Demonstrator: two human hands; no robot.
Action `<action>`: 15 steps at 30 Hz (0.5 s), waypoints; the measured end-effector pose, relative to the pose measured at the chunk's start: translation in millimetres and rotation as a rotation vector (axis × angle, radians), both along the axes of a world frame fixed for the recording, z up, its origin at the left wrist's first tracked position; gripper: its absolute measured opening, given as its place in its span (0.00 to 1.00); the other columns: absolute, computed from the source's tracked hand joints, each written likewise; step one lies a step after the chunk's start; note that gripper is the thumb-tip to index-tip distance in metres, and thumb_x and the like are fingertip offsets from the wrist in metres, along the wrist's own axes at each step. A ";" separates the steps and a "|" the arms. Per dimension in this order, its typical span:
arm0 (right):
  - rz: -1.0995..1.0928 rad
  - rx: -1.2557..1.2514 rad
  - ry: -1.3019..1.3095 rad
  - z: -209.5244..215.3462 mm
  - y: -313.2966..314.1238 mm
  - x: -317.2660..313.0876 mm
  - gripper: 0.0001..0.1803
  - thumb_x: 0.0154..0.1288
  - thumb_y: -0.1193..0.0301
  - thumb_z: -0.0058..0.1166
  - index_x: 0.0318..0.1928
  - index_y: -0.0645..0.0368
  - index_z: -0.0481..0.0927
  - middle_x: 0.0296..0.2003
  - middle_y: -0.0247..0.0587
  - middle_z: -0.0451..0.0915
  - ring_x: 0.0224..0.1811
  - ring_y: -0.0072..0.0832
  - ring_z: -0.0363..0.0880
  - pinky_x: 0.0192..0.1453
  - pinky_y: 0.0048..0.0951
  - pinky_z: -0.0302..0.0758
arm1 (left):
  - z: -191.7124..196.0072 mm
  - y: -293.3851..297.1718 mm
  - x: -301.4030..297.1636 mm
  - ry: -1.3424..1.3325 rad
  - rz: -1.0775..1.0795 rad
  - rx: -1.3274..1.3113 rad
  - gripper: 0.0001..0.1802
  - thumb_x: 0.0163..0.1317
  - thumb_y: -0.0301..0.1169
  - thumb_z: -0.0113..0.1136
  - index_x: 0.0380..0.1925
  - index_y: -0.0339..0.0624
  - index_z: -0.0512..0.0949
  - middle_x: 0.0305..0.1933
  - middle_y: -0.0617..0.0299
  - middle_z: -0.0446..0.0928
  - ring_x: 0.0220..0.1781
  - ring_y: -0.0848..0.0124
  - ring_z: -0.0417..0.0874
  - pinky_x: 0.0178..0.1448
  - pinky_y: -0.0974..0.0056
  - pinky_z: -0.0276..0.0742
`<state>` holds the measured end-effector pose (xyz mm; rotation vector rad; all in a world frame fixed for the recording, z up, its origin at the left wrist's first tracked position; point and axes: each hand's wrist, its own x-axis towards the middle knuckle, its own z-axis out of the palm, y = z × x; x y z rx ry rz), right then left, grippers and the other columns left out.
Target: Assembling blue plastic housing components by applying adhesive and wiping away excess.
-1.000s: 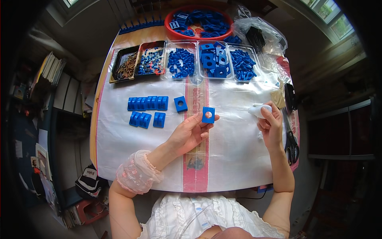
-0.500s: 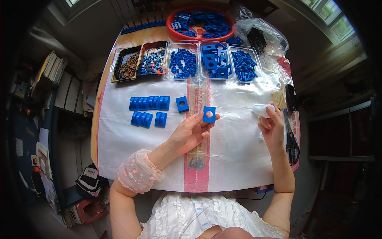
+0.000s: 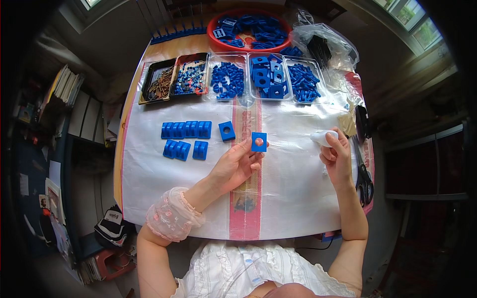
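Note:
Between the thumb and fingers of my left hand [image 3: 236, 164] is a blue square plate [image 3: 259, 142] with a round hole, held up above the table. Skin shows through the hole. My right hand [image 3: 337, 160], farther right, is closed around a small white bottle [image 3: 325, 137] whose narrow end points left. A second blue plate with a hole [image 3: 226, 131] lies flat just beyond my left hand. To its left, several blue ridged blocks [image 3: 186, 129] stand in a row, with a shorter row [image 3: 176, 149] and a lone block [image 3: 200, 150] nearer me.
Across the back stand black trays of brown screws [image 3: 143, 94] and small nuts [image 3: 190, 91], then clear trays of blue parts [image 3: 228, 98]. Behind them sits a red basin [image 3: 213, 40] of blue pieces. Black scissors [image 3: 366, 187] lie at the right edge, below a clear plastic bag [image 3: 343, 42].
My right hand has shifted slightly left with the white bottle. My left hand and its blue plate have moved very slightly left.

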<state>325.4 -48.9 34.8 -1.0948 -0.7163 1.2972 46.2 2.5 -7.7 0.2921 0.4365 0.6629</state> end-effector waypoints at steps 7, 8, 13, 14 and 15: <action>-0.008 -0.006 -0.050 -2.1 1.0 -1.6 0.05 0.69 0.68 0.57 0.41 0.53 0.76 0.25 0.24 0.78 0.15 0.05 0.53 0.18 0.14 0.46 | -3.7 -0.4 0.1 -0.030 0.000 0.004 0.15 0.77 0.41 0.49 0.53 0.44 0.73 0.55 0.62 0.75 0.47 0.76 0.75 0.39 0.73 0.69; -0.009 -0.008 -0.056 -2.7 1.2 -1.4 0.05 0.69 0.68 0.57 0.41 0.53 0.76 0.25 0.24 0.78 0.15 0.04 0.53 0.18 0.14 0.46 | -3.3 -0.5 0.3 -0.034 0.002 0.004 0.15 0.77 0.41 0.49 0.53 0.44 0.73 0.55 0.62 0.75 0.47 0.76 0.75 0.39 0.73 0.69; -0.014 -0.016 -0.054 -0.7 1.6 -3.9 0.05 0.69 0.68 0.57 0.40 0.53 0.76 0.25 0.24 0.78 0.15 0.04 0.53 0.18 0.14 0.46 | -3.8 -0.1 -0.2 -0.054 -0.007 0.005 0.15 0.77 0.41 0.48 0.53 0.44 0.73 0.53 0.64 0.75 0.47 0.76 0.75 0.39 0.72 0.69; -0.016 -0.019 -0.051 -0.5 1.6 -4.1 0.05 0.69 0.68 0.57 0.40 0.53 0.76 0.26 0.24 0.78 0.15 0.04 0.53 0.18 0.14 0.46 | -3.7 -0.2 -0.2 -0.055 -0.008 0.006 0.14 0.77 0.41 0.48 0.53 0.44 0.73 0.53 0.64 0.75 0.47 0.76 0.75 0.39 0.72 0.69; -0.013 -0.018 -0.051 -1.0 1.6 -3.7 0.05 0.69 0.68 0.57 0.40 0.53 0.76 0.26 0.24 0.78 0.15 0.04 0.53 0.18 0.14 0.46 | -3.8 -0.1 -0.2 -0.056 -0.008 0.006 0.14 0.77 0.41 0.48 0.53 0.44 0.73 0.53 0.64 0.75 0.47 0.76 0.75 0.39 0.72 0.69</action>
